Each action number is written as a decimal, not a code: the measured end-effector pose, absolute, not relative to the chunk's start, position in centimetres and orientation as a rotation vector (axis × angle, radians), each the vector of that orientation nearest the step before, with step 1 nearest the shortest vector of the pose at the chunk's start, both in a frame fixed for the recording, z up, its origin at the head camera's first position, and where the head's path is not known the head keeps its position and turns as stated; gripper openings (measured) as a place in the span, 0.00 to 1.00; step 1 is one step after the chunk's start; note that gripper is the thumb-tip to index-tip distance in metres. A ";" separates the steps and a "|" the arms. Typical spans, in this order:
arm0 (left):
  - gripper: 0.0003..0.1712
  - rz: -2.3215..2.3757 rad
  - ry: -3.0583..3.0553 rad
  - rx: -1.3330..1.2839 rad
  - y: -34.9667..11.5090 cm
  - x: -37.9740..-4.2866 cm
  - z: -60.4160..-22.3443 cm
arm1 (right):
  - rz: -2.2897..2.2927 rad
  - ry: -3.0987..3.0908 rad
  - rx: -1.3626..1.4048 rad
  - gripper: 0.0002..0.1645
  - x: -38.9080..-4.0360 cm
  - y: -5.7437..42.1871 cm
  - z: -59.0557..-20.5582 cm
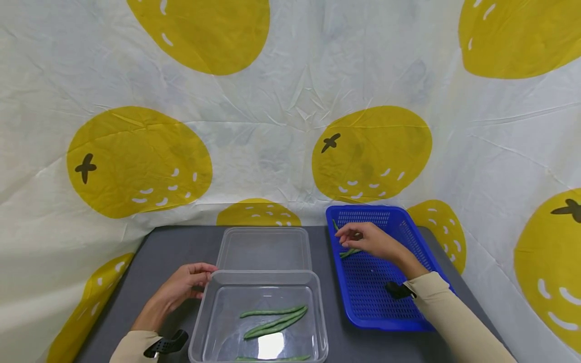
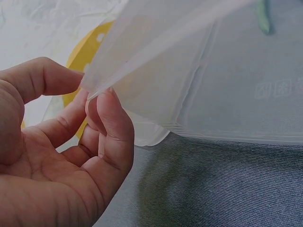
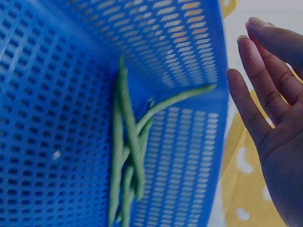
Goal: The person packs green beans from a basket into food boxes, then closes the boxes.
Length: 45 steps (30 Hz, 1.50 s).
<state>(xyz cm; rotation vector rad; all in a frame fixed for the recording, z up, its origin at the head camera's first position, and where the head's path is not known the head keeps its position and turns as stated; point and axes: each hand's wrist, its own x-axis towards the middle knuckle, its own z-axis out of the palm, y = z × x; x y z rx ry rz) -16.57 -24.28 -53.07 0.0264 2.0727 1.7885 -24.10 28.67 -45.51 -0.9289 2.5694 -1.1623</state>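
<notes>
A clear plastic container stands at the front of the table with several green beans inside. At its far left corner, my left hand pinches the rim between thumb and fingers, as the left wrist view shows close up. Over the left side of a blue perforated basket hovers my right hand, its fingers loosely bent and nothing in them. More green beans lie bunched along the basket wall; in the head view the right hand partly covers them.
Behind the container lies a clear rectangular lid on the dark grey table. A white cloth printed with yellow fruit hangs behind the table and along its sides. Both wrists wear black straps.
</notes>
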 end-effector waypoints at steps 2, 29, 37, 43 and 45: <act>0.23 1.787 2.074 0.024 -24.3 -16.5 -53.1 | -1.159 2.584 -0.929 0.14 -24.4 29.2 -45.9; 0.22 1.800 2.066 0.026 -24.4 -16.6 -53.2 | -1.276 2.562 -0.779 0.15 -27.2 34.0 -51.0; 0.22 1.799 2.065 0.037 -24.5 -16.7 -53.3 | -1.217 2.598 -0.769 0.15 -27.8 34.5 -51.9; 0.22 1.798 2.065 0.047 -24.4 -16.6 -53.2 | -1.179 2.644 -0.740 0.16 -28.0 34.6 -52.5; 0.22 1.799 2.064 0.052 -24.4 -16.6 -53.1 | -1.178 2.660 -0.726 0.17 -28.1 34.7 -52.7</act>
